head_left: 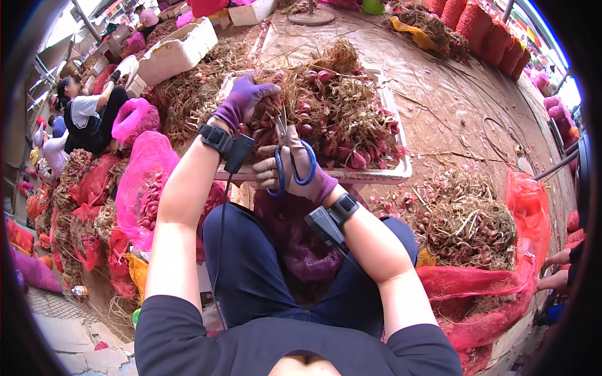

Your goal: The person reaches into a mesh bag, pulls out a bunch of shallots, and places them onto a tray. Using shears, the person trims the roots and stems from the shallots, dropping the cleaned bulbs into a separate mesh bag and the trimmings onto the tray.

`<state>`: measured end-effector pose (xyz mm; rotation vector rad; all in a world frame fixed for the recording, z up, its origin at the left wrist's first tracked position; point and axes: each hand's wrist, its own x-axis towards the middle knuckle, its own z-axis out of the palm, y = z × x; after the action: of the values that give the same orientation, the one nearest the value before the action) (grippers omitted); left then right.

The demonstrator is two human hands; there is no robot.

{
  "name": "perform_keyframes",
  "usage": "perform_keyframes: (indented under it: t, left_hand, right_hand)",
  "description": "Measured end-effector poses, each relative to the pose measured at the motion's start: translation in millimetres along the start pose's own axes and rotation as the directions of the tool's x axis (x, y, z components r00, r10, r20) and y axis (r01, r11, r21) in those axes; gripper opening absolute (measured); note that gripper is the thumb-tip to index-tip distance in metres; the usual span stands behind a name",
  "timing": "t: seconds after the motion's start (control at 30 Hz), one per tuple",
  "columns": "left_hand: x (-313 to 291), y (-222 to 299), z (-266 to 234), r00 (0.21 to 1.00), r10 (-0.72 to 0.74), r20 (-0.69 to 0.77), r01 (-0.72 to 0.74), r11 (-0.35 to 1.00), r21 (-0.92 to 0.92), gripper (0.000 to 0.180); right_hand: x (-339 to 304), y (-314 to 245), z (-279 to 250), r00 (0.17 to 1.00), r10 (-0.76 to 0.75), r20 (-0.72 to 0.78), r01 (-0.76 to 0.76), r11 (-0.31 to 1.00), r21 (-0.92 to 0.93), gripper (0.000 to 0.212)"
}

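Note:
Both my hands wear purple gloves with greyish palms. My right hand (301, 166) grips a pair of scissors (305, 164) by the blue loop handles, with the metal blades pointing away from me. Just beyond the blade tips, my left hand (248, 99) is closed around the dry brown stalks of a shallot bunch (273, 108). Part of that bunch is hidden by my fingers and the pile behind. Below both hands, a white foam tray (382, 177) holds a heap of reddish shallots (357, 158) with tangled dry stems. A purple net bag (307, 247) hangs between my knees.
At right, a red net bag (527, 213) lies beside a heap of dry-stemmed shallots (470, 225). Pink net bags (147, 169) stand at left, near a seated person (91, 116). A white foam box (179, 53) and full red sacks (473, 28) are farther off.

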<state>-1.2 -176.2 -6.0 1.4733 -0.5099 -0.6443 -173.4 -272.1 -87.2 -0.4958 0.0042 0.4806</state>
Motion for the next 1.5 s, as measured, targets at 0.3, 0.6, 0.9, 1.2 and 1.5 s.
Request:
perform_keyframes:
  t: [0.3, 0.6, 0.9, 1.2, 1.5]
  left_hand:
    - [-1, 7, 0, 0.996, 0.072, 0.047, -0.067, 0.994, -0.083, 0.035]
    - [-37, 5, 20, 0.962, 0.267, 0.058, -0.214, 0.867, -0.45, 0.019]
    - [-55, -43, 112, 0.934, 0.338, 0.116, -0.166, 0.699, -0.696, 0.056]
    - [-56, -65, 101, 0.97, 0.224, 0.097, -0.23, 0.972, 0.055, 0.053]
    - [-60, -65, 97, 0.957, 0.128, 0.262, -0.099, 0.988, -0.119, 0.043]
  right_hand:
    - [21, -1, 1, 0.962, -0.137, -0.235, 0.133, 0.991, -0.033, 0.078]
    - [-50, -34, 21, 0.989, -0.132, -0.066, 0.114, 0.967, -0.229, 0.086]
    - [-63, -58, 17, 0.479, -0.843, -0.243, 0.451, 0.474, -0.756, 0.045]
    - [-65, -66, -4, 0.52, -0.824, -0.227, 0.284, 0.417, -0.864, 0.042]
    - [-72, -72, -5, 0.561, -0.745, -0.362, 0.195, 0.544, -0.816, 0.036]
